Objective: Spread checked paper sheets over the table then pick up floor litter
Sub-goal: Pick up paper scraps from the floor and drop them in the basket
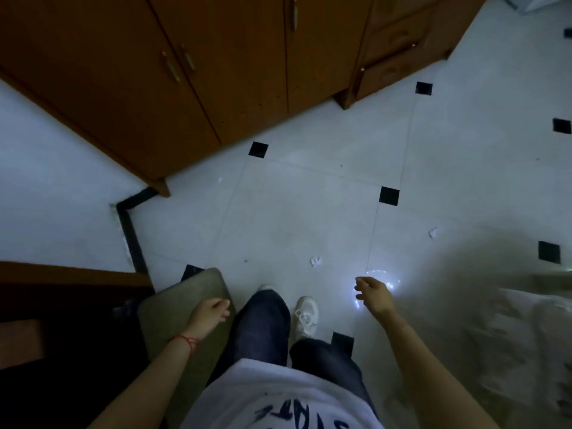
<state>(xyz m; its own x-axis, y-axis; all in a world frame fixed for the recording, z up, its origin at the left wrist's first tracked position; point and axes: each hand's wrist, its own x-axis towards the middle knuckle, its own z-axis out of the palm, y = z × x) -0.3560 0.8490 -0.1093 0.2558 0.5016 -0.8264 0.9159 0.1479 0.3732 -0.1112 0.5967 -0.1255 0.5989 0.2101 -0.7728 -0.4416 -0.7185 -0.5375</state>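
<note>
Standing on a pale tiled floor with small black inset squares; looking straight down past a white printed shirt and dark trousers to a white sneaker.

Left hand out in front of the left thigh, above the corner of a greenish-grey padded seat; fingers loosely curled inward, nothing visible in them; a red thread band round the wrist.

Right hand reaching forward and down over the floor, fingers relaxed and slightly spread, holding nothing; a bright bluish glare on the tile just beyond the knuckles.

Two scraps of litter on the floor: a small crumpled white paper scrap ahead of the sneaker, near the right hand but not touched by it; a second white scrap farther out to the right, well apart from both hands.

Brown wooden cabinet with metal handles across the top of the view, a drawer unit beside it; white wall at left with a black skirting strip; blurred pale fabric along the right edge, too smeared to identify; checked paper sheets and the table not clearly made out.
</note>
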